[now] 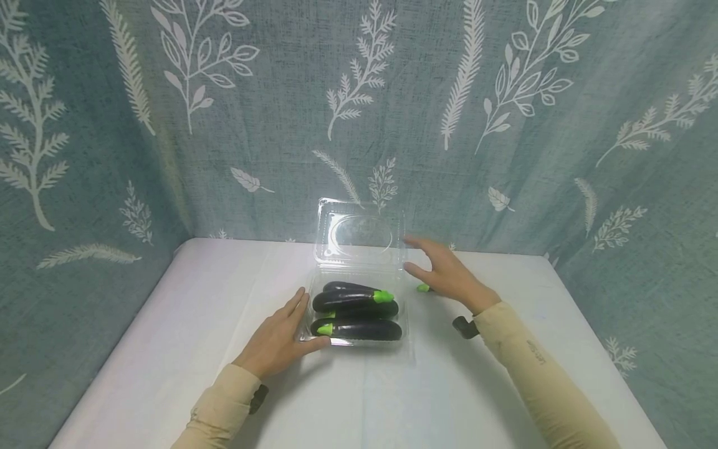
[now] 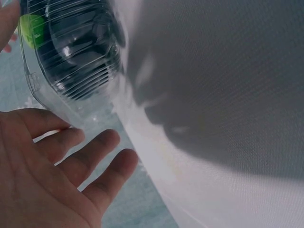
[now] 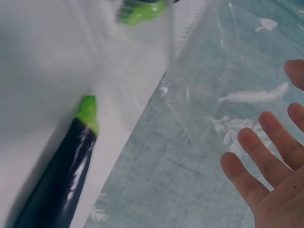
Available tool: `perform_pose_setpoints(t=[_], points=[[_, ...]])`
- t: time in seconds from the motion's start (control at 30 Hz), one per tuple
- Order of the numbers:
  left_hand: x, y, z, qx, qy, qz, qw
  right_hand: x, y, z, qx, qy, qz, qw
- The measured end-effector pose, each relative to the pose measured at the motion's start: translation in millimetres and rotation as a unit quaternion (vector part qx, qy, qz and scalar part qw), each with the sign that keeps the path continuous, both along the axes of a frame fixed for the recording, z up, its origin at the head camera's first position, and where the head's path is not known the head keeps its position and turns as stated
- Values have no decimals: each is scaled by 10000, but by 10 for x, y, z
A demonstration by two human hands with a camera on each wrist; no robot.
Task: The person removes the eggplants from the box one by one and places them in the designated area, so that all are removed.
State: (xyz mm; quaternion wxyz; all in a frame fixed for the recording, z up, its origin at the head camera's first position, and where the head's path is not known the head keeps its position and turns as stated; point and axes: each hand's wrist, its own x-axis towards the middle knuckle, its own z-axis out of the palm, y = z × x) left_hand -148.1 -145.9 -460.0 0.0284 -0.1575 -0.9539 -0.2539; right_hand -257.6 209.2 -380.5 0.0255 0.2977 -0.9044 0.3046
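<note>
A clear plastic clamshell box lies on the table with its transparent lid raised at the back. Inside are several glossy dark eggplants with bright green stems. My left hand rests at the box's left side, fingers extended along the wall and thumb at the front rim. In the left wrist view, the fingertips are right at the ribbed box wall. My right hand is at the lid's right edge, fingers spread and curled around nothing. One loose eggplant lies outside the box, mostly hidden beneath that hand in the head view.
A white cloth covers the table. Right behind its back edge hangs a blue-green curtain with white leaf prints, which also lines both sides. Dark wrist cameras sit under the beige sleeves.
</note>
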Motion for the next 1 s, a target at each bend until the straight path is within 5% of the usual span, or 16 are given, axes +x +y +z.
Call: perform_pose_setpoints(t=[0.33,0.73,1.0], points=[[3,9,10,-30,23,-12,10000,0,-267,86,-152,155,351,9991],[1,5,15,-58,-50,0,10000,109,-675,-2,959,-207,796,9920],[-7,16,23,-74,-36,2,10000,135,-838,-87,1611,-84,1132,9804]])
